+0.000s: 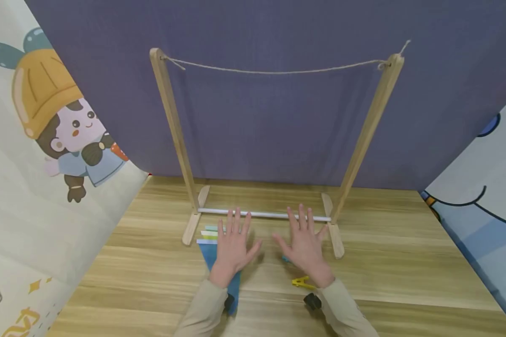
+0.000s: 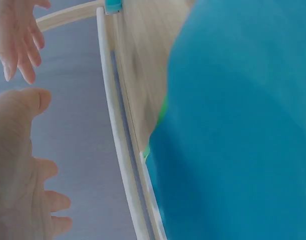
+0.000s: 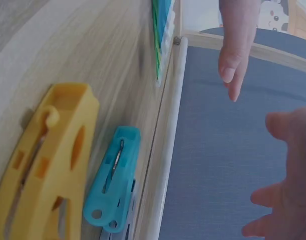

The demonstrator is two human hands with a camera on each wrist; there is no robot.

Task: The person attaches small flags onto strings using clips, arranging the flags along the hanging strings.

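Observation:
My left hand (image 1: 233, 250) is spread with straight fingers, palm down, above a stack of triangular flags; the top one is a blue flag (image 1: 208, 255) with a pale top edge. In the left wrist view the blue flag (image 2: 238, 120) fills the right side. My right hand (image 1: 307, 248), fingers spread too, is over the table near a yellow clothespin (image 1: 303, 282) and a teal clothespin (image 1: 285, 258). Both the yellow clothespin (image 3: 47, 165) and the teal clothespin (image 3: 112, 180) lie close in the right wrist view. Neither hand holds anything.
Behind the hands stands a wooden frame, with a left post (image 1: 174, 126), a right post (image 1: 367, 135) and a white crossbar (image 1: 265, 215) low down. A slack string (image 1: 274, 72) joins the post tops. A dark blue-grey backdrop (image 1: 270, 131) hangs behind the wooden table (image 1: 130, 271).

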